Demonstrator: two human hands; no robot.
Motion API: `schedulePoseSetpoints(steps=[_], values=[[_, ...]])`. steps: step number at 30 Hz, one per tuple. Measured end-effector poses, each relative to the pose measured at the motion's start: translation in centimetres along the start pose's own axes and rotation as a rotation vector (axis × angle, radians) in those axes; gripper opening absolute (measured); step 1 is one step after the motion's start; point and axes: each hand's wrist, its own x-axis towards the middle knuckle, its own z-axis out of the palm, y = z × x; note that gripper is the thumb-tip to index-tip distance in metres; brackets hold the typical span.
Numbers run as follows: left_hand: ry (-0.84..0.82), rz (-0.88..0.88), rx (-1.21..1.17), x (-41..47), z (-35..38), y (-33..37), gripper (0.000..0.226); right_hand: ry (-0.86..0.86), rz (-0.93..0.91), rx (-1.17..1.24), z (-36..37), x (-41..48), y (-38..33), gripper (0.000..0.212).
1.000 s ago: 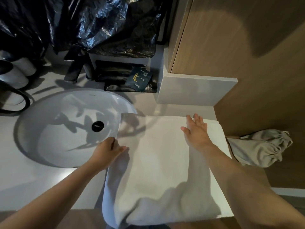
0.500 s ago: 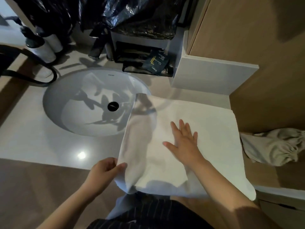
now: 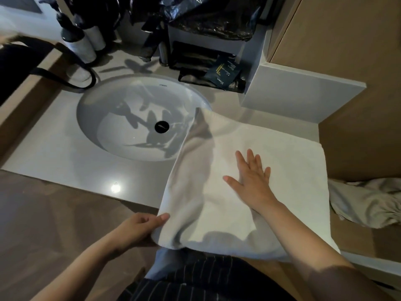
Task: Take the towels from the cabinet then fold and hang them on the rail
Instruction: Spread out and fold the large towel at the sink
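Note:
A white towel [image 3: 282,157] lies spread on the vanity counter to the right of the sink, its left edge reaching over the basin rim and its near edge hanging off the counter front. My right hand [image 3: 251,179] lies flat on the middle of the towel with fingers straight and spread. My left hand [image 3: 138,229] grips the towel's near left corner, thumb on top and fingers curled under the cloth. No rail or cabinet interior is in view.
An oval white sink [image 3: 130,118] is set in the pale counter [image 3: 54,157]. Dark pump bottles [image 3: 76,40], a black faucet [image 3: 152,38], a tray of dark packets [image 3: 223,72] and a black plastic bag [image 3: 208,16] stand behind. A beige bag [image 3: 364,203] hangs by the wooden panel on the right.
My left hand slid from the towel's left edge by the basin down to its near left corner. My right hand moved from the far edge to the towel's middle.

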Motion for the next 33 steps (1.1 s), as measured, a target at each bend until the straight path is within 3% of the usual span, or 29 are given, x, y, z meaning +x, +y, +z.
schedulePoseSetpoints(steps=[4, 10, 12, 14, 17, 21, 27, 30, 33], values=[[0.215, 0.233, 0.307, -1.8, -0.4, 0.3, 0.078, -0.006, -0.014, -0.027, 0.1, 0.1, 0.3, 0.079], [0.492, 0.558, 0.828, -3.6, -3.1, 1.4, 0.068, -0.002, -0.048, -0.076, 0.4, 0.2, 1.2, 0.073], [0.574, 0.52, 0.975, -2.9, -2.7, 1.5, 0.055, 0.011, -0.045, -0.119, 0.7, 0.3, 1.3, 0.073], [0.585, 0.353, 1.012, -1.9, -1.9, 1.4, 0.041, 0.028, -0.037, -0.151, 1.0, 0.3, 1.3, 0.072], [0.639, 0.265, 1.032, -0.6, -1.6, 1.7, 0.036, 0.043, -0.046, -0.173, 1.2, 0.3, 1.2, 0.072], [0.672, 0.381, 0.836, 1.2, -0.9, 4.7, 0.03, 0.055, -0.07, -0.183, 1.4, 0.1, 1.1, 0.07], [0.543, 0.327, 0.412, 6.0, 0.4, 9.5, 0.037, 0.041, -0.069, -0.158, 0.5, 0.8, 0.5, 0.067], [0.55, 0.313, 0.191, 8.1, 0.1, 11.6, 0.025, 0.052, -0.069, -0.077, -1.0, 1.9, 0.0, 0.063], [0.507, 0.297, 0.158, 9.6, -0.2, 13.3, 0.007, 0.093, -0.075, -0.043, -2.7, 3.7, -0.6, 0.059]])
